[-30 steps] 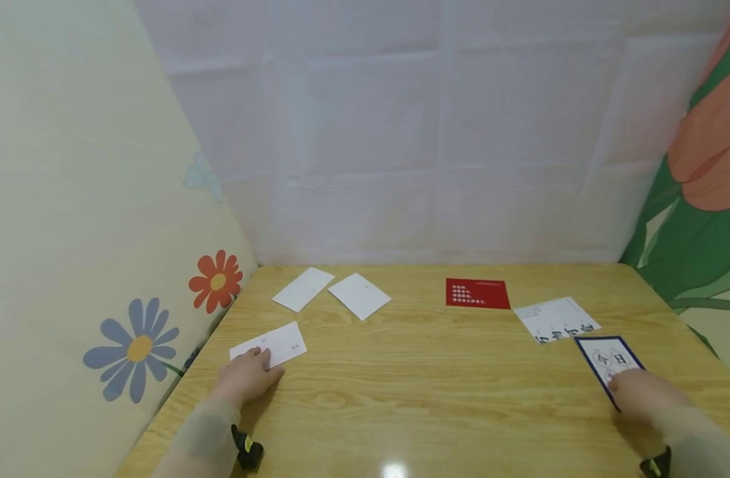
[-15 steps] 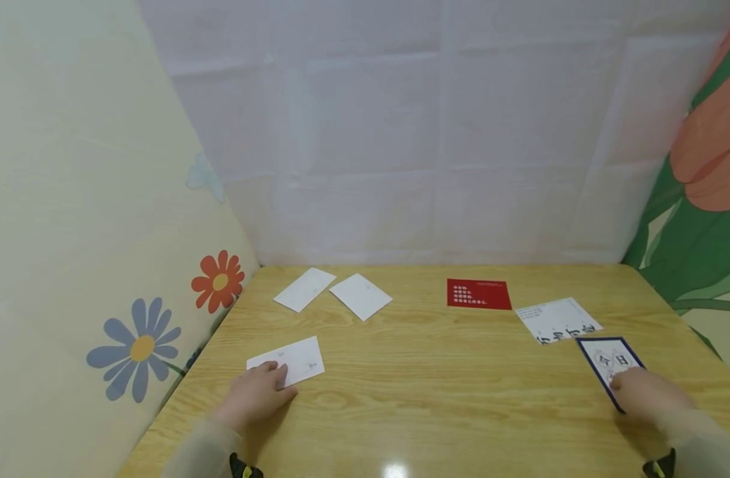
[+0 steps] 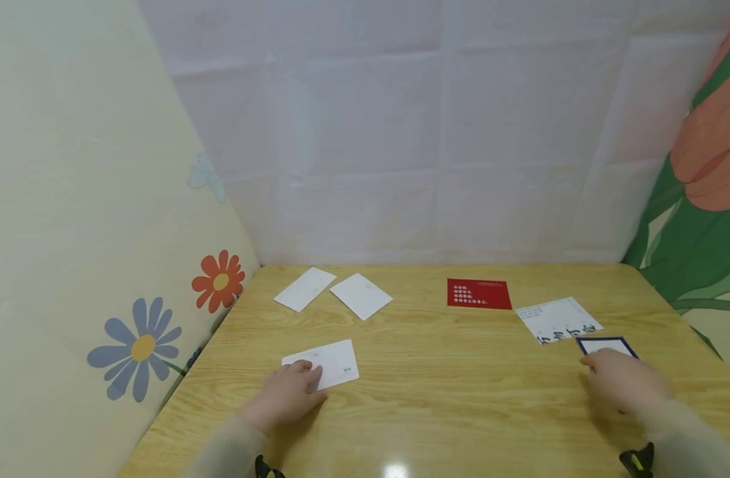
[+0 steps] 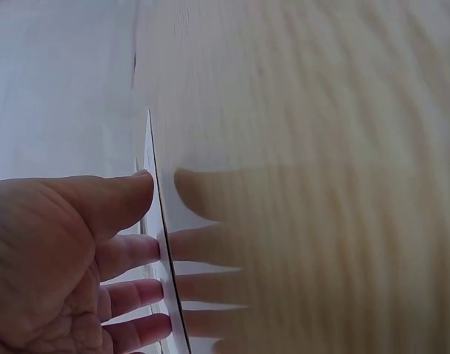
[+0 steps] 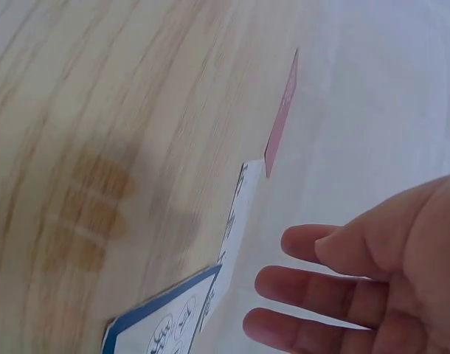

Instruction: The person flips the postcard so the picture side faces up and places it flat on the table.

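A white card (image 3: 336, 364) with small print lies flat on the wooden table at the left. My left hand (image 3: 291, 393) rests its extended fingertips on this card, the thumb at its near edge. In the left wrist view, fingers (image 4: 136, 295) and thumb reach down onto the white card (image 4: 157, 192) without curling round it. My right hand (image 3: 628, 378) is over a blue-bordered card (image 3: 598, 343) and hides most of it from the head view. In the right wrist view, that hand (image 5: 358, 273) has relaxed fingers and holds nothing; the blue-bordered card (image 5: 166, 328) lies beneath, apart from them.
Two white cards, one at far left (image 3: 305, 289) and another (image 3: 361, 296) beside it, lie near the back edge. A red card (image 3: 478, 293) and a white card with black characters (image 3: 558, 320) lie at the right. The white wall sheet (image 3: 365, 133) stands behind the table.
My left hand has slid the white card to the right and slightly nearer. My right hand has come off the blue-bordered card's near part and moved left above it.
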`<state>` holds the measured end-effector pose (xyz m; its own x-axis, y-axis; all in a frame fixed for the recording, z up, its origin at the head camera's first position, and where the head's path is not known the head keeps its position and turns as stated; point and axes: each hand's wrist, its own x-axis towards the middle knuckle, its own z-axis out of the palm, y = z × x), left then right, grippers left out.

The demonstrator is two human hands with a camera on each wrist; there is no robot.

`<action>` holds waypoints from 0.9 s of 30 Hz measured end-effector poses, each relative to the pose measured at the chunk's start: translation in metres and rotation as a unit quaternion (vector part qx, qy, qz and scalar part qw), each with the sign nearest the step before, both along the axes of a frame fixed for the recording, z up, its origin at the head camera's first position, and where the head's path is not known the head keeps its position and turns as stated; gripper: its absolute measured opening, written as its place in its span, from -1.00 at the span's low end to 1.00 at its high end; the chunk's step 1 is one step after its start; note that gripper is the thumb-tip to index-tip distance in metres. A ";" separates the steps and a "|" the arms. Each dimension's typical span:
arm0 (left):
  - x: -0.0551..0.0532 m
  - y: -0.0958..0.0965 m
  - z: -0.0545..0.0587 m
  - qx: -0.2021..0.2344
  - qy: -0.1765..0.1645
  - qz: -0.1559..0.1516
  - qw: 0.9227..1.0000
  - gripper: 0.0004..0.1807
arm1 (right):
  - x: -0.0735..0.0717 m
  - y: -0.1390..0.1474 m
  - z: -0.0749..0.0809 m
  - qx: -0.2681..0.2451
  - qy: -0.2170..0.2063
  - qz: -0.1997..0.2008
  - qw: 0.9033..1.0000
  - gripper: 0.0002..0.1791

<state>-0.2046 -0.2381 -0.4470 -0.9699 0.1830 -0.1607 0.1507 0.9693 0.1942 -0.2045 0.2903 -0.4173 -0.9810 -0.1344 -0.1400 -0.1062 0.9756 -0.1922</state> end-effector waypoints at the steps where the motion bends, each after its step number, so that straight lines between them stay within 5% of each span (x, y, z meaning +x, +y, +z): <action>1: 0.000 0.004 0.001 0.001 -0.001 -0.004 1.000 -0.39 | -0.001 -0.003 0.000 -0.004 0.011 0.004 1.000 -0.66; 12: 0.000 0.047 0.004 0.023 0.015 -0.083 0.996 -0.42 | -0.013 -0.043 -0.003 -0.066 0.040 0.029 0.997 -0.66; 27: -0.004 0.102 0.006 -0.025 0.021 -0.151 0.988 -0.40 | -0.031 -0.087 -0.010 -0.103 0.035 0.047 0.993 -0.67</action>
